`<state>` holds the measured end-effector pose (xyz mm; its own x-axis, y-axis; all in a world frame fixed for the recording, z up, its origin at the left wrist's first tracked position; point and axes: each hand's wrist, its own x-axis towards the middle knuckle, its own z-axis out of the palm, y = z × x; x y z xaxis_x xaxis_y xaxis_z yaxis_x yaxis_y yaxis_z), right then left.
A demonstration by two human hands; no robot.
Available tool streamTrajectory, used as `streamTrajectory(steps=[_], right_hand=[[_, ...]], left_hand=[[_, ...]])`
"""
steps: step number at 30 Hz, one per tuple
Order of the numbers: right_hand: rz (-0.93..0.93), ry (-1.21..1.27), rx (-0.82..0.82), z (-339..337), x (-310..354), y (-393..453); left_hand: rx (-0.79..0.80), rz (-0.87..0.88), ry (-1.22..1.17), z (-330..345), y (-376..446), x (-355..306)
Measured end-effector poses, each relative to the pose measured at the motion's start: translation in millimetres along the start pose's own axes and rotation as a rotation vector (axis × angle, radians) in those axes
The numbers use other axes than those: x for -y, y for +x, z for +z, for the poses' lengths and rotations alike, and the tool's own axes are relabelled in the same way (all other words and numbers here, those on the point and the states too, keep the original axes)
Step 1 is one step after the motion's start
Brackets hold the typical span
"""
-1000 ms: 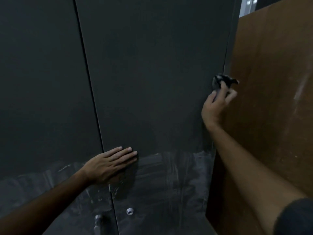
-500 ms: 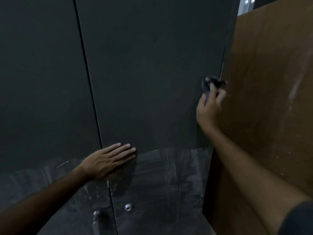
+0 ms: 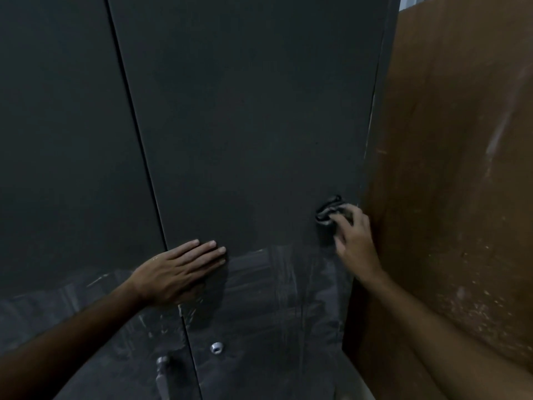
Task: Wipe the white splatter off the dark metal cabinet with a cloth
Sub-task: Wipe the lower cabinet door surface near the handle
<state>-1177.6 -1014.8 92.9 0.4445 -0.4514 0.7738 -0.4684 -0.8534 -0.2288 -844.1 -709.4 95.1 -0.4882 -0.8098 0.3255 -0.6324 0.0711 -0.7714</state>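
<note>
Dark cloth [image 3: 328,212] bunched under right fingers [image 3: 344,223]; left fingers [image 3: 202,251] flat on cabinet [image 3: 253,125].

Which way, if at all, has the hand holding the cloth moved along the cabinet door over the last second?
Yes. The right hand with the cloth has slid down the door's right edge, now close above the smeared white band.
</note>
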Motion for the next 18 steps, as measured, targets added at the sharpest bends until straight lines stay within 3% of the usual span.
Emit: streamTrajectory(steps=[2, 4, 6, 8, 10, 12, 16, 18], right_hand=[[0.100, 0.020, -0.014, -6.2, -20.5, 1.5], [0.263, 0.098, -0.165, -18.6, -23.8, 30.5], [0.295, 0.188, -0.290, -27.3, -10.6, 51.0], [0.212, 0.182, -0.209, -15.5, 0.6, 35.7], [0.147, 0.097, -0.002, 6.2, -2.0, -9.4], [0.180, 0.059, 0.098, 12.5, -19.3, -39.8], [0.527, 0.194, -0.078, -6.7, -18.3, -1.1], [0.518, 0.305, -0.214, -9.3, 1.3, 7.6]], left_hand=[[0.012, -0.005, -0.003, -0.4, 0.4, -0.2], [0.017, -0.010, -0.011, -0.5, 1.2, -0.5], [0.022, -0.008, -0.021, 0.0, -0.4, -0.9], [0.022, -0.007, -0.025, 0.9, 0.2, -0.1], [0.021, -0.014, -0.030, 0.8, 0.0, -0.2], [0.022, -0.015, -0.034, -0.1, -0.2, -1.0], [0.034, -0.016, -0.039, -1.7, 0.8, -0.3], [0.046, -0.014, -0.047, -1.9, -0.2, -1.4]])
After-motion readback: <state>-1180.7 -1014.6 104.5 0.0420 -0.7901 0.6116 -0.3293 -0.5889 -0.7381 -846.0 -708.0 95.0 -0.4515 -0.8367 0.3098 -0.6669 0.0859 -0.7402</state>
